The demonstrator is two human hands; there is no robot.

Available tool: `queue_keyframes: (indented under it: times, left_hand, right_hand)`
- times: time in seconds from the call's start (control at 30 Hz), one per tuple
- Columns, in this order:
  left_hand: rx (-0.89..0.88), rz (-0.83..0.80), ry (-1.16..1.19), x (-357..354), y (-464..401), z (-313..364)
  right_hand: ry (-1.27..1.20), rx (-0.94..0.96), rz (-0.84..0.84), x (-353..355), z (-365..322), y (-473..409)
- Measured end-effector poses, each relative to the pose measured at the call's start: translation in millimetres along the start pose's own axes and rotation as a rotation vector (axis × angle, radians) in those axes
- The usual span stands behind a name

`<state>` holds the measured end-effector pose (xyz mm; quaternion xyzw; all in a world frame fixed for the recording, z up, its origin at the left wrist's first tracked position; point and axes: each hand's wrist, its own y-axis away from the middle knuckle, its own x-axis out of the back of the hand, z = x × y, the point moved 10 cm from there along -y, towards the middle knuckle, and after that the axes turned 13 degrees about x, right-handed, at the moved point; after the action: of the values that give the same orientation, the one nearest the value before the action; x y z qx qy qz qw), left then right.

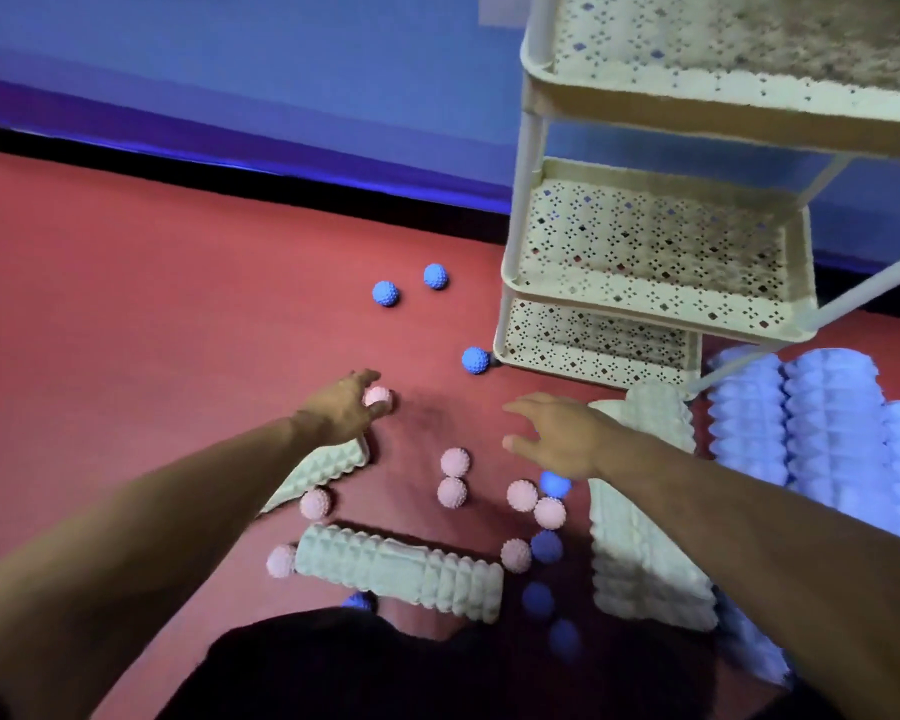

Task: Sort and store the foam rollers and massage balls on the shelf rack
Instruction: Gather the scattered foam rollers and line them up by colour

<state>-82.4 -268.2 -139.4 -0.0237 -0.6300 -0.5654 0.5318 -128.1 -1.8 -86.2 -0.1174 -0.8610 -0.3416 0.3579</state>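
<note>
Your left hand (345, 405) was at the pickup step: fingers curled round a pink ball (378, 398) on the floor, at its fingertips. Your right hand (557, 433) hovered spread, holding nothing, above the loose pink and blue balls. The rack (536, 324) stood just beyond that hand, all three trays looking unfilled, so sorting had barely started. Next move, I'd judge: lift the ball, carry it rightward past the right hand and pick one tray for pinks.
</note>
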Motion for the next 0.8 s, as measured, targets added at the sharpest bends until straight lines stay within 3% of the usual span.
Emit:
queue_keyframes:
  times: [0.23, 0.37, 0.57, 0.67, 0.8]
  left_hand:
    - [0.188, -0.057, -0.095, -38.7, -5.8, -136.8]
    - [0.228, -0.008, -0.129, -61.4, -13.5, -179.2]
    - [0.189, 0.089, -0.175, -72.8, -15.0, -158.7]
    - [0.107, 0.165, -0.294, -80.4, -9.3, -140.3]
    - [-0.023, 0.273, -0.253, -55.7, 3.1, -114.5]
  right_hand:
    - [-0.004, 0.024, -0.001, -29.7, -47.4, -38.2]
    - [-0.067, 0.022, 0.022, -51.5, -46.1, -40.5]
    - [-0.109, -0.019, -0.021, -76.3, -37.3, -27.3]
    - [-0.153, -0.039, 0.002, -79.3, -38.2, -14.9]
    - [-0.203, -0.046, 0.066, -67.8, -40.7, 6.8]
